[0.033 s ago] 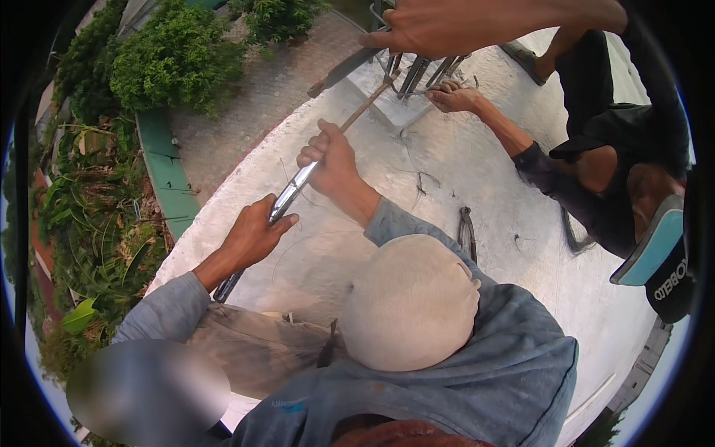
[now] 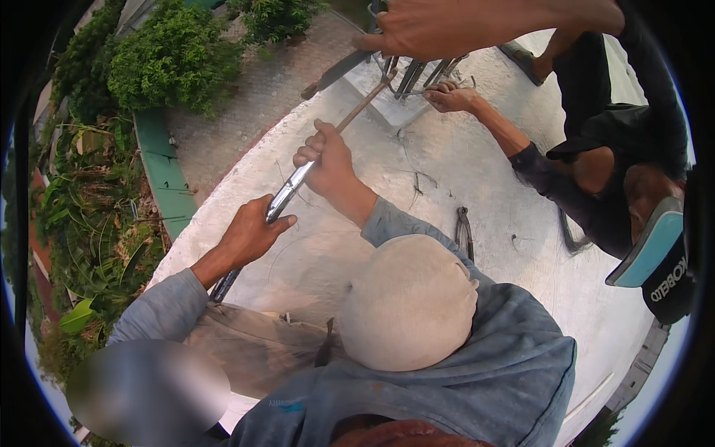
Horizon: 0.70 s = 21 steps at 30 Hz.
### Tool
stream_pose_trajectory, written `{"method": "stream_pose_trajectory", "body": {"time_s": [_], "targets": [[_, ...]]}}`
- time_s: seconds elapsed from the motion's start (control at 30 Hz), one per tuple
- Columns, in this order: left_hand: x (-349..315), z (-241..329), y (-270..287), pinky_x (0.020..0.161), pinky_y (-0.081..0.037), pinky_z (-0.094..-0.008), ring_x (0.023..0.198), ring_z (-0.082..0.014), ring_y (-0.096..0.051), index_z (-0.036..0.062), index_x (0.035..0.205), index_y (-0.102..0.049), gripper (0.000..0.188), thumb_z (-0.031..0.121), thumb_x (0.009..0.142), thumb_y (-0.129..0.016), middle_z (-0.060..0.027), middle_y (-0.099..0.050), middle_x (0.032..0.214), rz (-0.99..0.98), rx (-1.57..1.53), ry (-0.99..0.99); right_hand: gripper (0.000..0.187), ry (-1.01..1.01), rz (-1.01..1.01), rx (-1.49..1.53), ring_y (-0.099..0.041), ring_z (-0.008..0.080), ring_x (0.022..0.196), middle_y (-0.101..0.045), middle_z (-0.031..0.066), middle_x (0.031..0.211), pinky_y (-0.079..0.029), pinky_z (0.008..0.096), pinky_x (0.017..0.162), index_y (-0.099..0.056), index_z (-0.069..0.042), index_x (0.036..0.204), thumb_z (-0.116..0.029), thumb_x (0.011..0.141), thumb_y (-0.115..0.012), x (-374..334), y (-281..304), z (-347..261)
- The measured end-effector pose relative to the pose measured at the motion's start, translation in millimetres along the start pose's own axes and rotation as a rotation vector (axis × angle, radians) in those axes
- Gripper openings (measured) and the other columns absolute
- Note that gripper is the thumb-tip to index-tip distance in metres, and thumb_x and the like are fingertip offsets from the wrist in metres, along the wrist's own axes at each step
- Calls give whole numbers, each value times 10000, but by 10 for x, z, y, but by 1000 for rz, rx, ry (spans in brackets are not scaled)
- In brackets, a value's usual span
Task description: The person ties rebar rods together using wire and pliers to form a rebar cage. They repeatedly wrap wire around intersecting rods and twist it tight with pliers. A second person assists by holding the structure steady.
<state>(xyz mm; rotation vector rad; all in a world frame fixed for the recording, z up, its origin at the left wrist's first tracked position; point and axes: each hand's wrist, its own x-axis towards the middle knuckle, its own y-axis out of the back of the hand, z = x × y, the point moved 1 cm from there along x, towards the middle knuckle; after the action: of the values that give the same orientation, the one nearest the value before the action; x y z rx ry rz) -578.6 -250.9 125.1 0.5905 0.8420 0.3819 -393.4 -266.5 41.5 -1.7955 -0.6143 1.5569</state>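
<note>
Both my hands grip one long bar, with a shiny metal lower part point(image 2: 286, 195) and a rusty rod point(image 2: 363, 106) at its upper end. My left hand point(image 2: 249, 232) is closed round the shiny part, thumb lying along it. Farther up, my right hand point(image 2: 328, 162) wraps the bar where shiny metal meets rust. The rod's far tip reaches the upright steel bars point(image 2: 412, 74) above a pale block. A co-worker's hand point(image 2: 450, 97) holds a bent thin bar there. Another co-worker's hand point(image 2: 465, 26) crosses in front, hiding the tops of the steel bars.
Dark pincers point(image 2: 465, 232) lie on the pale surface point(image 2: 350, 261), near bits of wire point(image 2: 424, 181). The surface's edge runs along the left, with paving point(image 2: 223, 141) and trees point(image 2: 167, 63) beyond. A co-worker in a dark cap point(image 2: 663, 279) crouches at right.
</note>
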Motion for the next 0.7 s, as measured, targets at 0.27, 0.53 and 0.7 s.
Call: {"method": "stream_pose_trajectory", "body": {"time_s": [0.27, 0.53, 0.7], "targets": [[366, -110, 134, 678, -474, -449, 657, -279, -575, -14, 920, -611, 277, 231, 962, -732, -160, -594, 703, 52, 69, 8, 360, 19, -156, 57, -362, 147, 521, -333, -24, 614, -377, 359, 567, -388, -180, 742, -205, 996, -641, 245, 13, -91], [532, -471, 107, 621, -413, -401, 641, -191, -438, 0, 930, -581, 293, 232, 968, -756, -83, -490, 685, 140, 127, -74, 349, -63, -423, -2, -484, 213, 610, -447, 26, 623, -472, 430, 724, -445, -157, 737, -246, 1035, -602, 491, 161, 24], [539, -754, 95, 611, -376, -397, 643, -177, -395, 19, 902, -552, 332, 259, 968, -771, -56, -428, 677, 50, 47, -84, 354, -37, -382, -100, -540, 230, 675, -481, 39, 646, -497, 470, 825, -455, -155, 740, -257, 1039, -616, 492, 332, 144]]}}
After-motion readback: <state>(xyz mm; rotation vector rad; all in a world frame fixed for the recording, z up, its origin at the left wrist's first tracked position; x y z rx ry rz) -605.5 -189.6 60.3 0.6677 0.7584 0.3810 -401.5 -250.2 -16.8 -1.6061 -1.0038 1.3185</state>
